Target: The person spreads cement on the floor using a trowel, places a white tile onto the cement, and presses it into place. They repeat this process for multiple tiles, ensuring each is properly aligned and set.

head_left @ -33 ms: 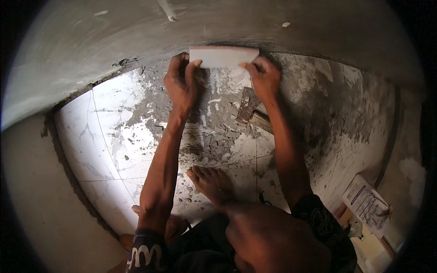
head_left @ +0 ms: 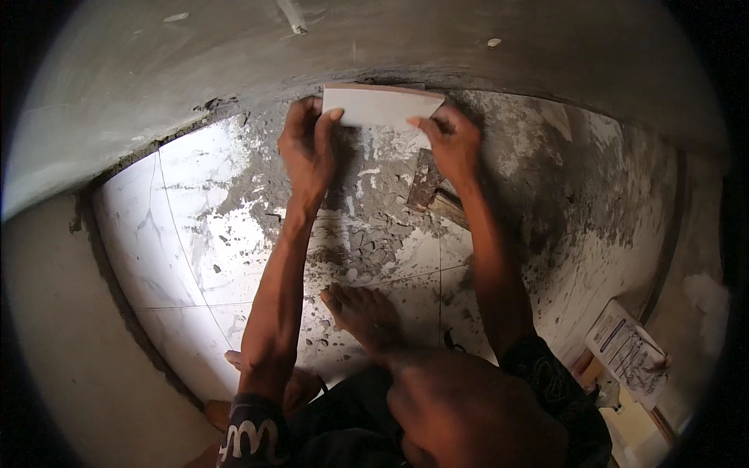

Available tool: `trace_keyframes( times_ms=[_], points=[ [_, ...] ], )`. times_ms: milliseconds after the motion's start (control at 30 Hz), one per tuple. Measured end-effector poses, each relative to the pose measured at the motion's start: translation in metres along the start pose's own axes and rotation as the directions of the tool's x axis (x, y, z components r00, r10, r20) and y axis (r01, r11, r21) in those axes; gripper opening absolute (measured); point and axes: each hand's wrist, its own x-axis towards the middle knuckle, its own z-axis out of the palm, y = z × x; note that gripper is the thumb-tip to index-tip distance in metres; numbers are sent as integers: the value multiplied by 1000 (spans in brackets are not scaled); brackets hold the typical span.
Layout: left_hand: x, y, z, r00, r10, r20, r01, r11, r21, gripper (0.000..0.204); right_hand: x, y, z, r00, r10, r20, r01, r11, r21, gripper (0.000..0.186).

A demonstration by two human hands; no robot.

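Observation:
Both hands grip a narrow white tile strip (head_left: 376, 106) with a reddish top edge, held at the foot of the grey wall. My left hand (head_left: 307, 148) has its thumb over the strip's left end and fingers curled at that side. My right hand (head_left: 455, 147) pinches the other end between thumb and fingers. Just below it, partly behind the right forearm, lies a dirty flat metal tool (head_left: 424, 178) with what looks like a wooden piece. Grey mortar (head_left: 374, 238) and crumbs are spread over the marbled white floor tiles (head_left: 140, 218) underneath.
The plastered wall (head_left: 406, 35) curves across the top, with side walls left and right. My bare foot (head_left: 363, 308) rests on the floor between my arms. A white printed package (head_left: 624, 347) lies at the lower right, near what looks like a clear plastic bottle.
The tile strip has shifted slightly down, toward me, and both hands have moved a little with it. Their grip looks the same.

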Motion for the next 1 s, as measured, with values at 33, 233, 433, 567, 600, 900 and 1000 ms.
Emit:
trace_keyframes(
  times_ms=[33,233,433,567,600,900,1000],
  points=[
    [-9,10,-11,996,-86,-1,86,996,5,16,-17,-6,-6,996,18,85,-17,1000,-7,36],
    [-63,30,-83,925,-359,-123,353,933,-68,16,-84,-20,-48,949,109,297,112,762,-638,60],
    [-91,40,-137,879,-395,-268,443,884,150,21,-129,-1,-56,912,277,302,9,725,-689,66],
    [-99,38,-140,854,-443,-272,505,833,229,24,-127,9,-62,936,45,349,218,703,-677,56],
    [-102,35,-140,843,-465,-270,527,815,242,24,-124,5,-64,935,23,354,240,694,-679,55],
    [-118,-1,-120,916,-48,-399,286,776,562,23,9,-16,-52,409,-667,623,789,-85,-609,57],
    [-122,-6,-116,913,101,-396,215,705,676,21,28,-25,-43,351,-691,632,801,-128,-585,52]
  ],
)
